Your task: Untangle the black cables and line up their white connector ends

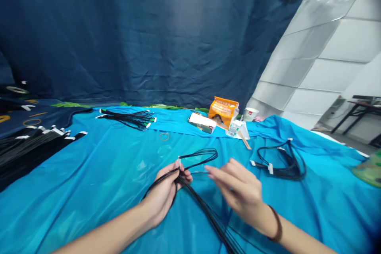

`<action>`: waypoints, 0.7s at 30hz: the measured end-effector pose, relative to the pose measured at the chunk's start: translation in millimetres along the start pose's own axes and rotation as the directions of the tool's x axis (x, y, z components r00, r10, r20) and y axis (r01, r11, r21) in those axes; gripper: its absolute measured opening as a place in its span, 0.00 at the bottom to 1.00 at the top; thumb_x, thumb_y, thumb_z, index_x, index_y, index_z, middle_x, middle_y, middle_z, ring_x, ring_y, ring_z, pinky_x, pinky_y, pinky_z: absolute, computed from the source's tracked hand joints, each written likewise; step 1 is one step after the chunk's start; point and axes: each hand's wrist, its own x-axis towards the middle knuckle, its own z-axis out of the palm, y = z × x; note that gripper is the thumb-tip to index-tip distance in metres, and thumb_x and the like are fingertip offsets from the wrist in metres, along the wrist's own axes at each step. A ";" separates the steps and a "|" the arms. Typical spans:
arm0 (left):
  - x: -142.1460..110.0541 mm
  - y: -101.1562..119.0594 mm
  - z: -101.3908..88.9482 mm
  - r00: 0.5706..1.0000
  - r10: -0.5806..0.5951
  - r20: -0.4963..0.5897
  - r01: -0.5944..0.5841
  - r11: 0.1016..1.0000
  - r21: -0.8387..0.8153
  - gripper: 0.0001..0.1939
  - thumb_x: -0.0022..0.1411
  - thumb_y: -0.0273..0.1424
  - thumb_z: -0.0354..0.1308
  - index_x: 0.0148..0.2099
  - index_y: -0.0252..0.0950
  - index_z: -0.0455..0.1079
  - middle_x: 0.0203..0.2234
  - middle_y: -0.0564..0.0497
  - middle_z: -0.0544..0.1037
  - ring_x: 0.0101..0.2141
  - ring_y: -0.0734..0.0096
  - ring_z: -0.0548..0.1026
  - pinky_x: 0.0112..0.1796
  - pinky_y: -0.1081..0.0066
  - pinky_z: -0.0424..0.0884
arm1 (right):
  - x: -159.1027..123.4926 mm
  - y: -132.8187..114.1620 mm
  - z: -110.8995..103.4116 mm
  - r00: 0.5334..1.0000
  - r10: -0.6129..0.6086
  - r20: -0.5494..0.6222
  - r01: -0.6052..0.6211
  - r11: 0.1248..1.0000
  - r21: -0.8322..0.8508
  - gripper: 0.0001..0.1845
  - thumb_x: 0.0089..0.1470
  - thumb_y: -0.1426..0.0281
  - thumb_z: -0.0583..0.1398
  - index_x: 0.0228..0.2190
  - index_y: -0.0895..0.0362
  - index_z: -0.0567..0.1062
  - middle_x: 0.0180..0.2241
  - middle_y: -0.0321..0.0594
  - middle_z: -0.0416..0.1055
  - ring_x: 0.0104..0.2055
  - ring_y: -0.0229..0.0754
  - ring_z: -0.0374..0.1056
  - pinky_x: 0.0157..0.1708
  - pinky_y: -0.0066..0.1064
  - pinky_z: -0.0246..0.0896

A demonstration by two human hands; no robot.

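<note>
Black wires in my left hand, one strand drawn out to my right

My left hand (162, 196) is closed around the bunch of black wires (208, 214), thumb pressed by their white plug (179, 162); the bunch trails down toward me over the blue cloth (119, 194), and a loop of it stands out beyond my fingers; my right hand (242, 188), a brown band (277, 224) on its wrist, pinches a single thin strand (198, 173) between thumb and fingertips, somewhat blurred

Beyond my hands sit the containers; the orange bag (224, 108) stands upright, its contents hidden from me; the paper cup (250, 114) is just beside it on the right, and I cannot tell what it holds; the small box (203, 120) lies to the bag's left, white side up, its inside out of my sight; in front of the bag lies a white packet (237, 126) with green print, a wooden stick (245, 141) slanting from it toward me, though I cannot tell whether it comes from inside; a coil of wires (288, 171) lies to the right of my right hand
</note>
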 end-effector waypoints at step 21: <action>-11.4 7.1 13.7 0.997 0.050 0.067 -0.071 0.927 0.367 0.12 0.56 0.35 0.52 0.28 0.32 0.67 0.24 0.50 0.71 0.30 0.73 0.66 0.35 0.73 0.60 | -2.2 -9.7 38.4 0.987 0.104 -0.121 -0.098 0.994 0.053 0.04 0.50 0.76 0.57 0.28 0.56 0.72 0.25 0.34 0.74 0.26 0.33 0.70 0.36 0.25 0.60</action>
